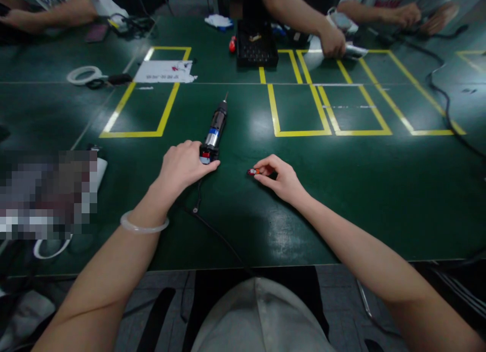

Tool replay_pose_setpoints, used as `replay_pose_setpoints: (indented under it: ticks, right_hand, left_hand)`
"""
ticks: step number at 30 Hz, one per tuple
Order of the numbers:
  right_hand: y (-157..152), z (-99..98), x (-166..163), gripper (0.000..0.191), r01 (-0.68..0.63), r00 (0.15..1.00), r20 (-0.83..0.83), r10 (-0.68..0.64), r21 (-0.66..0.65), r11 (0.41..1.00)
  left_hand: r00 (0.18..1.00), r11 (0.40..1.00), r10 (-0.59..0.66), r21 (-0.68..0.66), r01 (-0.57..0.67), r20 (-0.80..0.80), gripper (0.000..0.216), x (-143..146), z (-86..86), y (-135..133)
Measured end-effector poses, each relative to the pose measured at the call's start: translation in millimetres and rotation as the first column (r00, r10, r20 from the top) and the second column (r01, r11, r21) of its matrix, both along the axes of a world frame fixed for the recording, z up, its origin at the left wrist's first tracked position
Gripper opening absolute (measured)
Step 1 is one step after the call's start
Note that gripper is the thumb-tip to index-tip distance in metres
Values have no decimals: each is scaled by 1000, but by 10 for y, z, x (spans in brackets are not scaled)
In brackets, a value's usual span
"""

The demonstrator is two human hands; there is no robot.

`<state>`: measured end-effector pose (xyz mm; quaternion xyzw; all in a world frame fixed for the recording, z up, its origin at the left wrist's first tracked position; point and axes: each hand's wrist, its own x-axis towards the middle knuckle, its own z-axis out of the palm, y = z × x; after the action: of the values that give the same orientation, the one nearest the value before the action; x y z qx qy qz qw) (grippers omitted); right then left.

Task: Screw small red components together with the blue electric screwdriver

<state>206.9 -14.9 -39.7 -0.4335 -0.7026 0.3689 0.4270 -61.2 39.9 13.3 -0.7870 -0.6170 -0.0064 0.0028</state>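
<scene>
An electric screwdriver (216,128) lies on the green table (379,190), tip pointing away from me, its black cable running back toward the near edge. My left hand (184,164) rests on its rear end, fingers curled over the butt. My right hand (279,177) lies to the right of it, thumb and fingertips pinched on a small red part (252,172) that touches the table. A pale bangle sits on my left wrist.
Yellow taped rectangles (296,114) mark the table beyond my hands. A black tray (257,49) stands at the back centre. Other people's arms (304,17) work along the far edge. A white paper (165,71), a tape roll (81,74) and cables (444,99) lie around.
</scene>
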Motion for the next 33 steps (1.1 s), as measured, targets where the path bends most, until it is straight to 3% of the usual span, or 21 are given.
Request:
replay_pose_setpoints:
  ticks: [11,17,24,33]
  right_hand:
    - [-12,58,10,14,95,974,207,-94,3,995]
    - [-70,171,-7,19,-3,938,346,6,-11,1000]
    - [-77,150,-7,20,-99,925,368,94,-6,995]
    - [-105,143,-73,23,-84,910,407,78,-5,996]
  left_hand:
    - [969,968,-247,-39,247,5,52,556,0,-442]
    - [957,956,-285,-52,288,55,53,572,-9,-474]
    - [957,955,-283,-77,287,59,58,564,4,-470]
    - [953,946,-301,-122,301,25,64,585,47,-473]
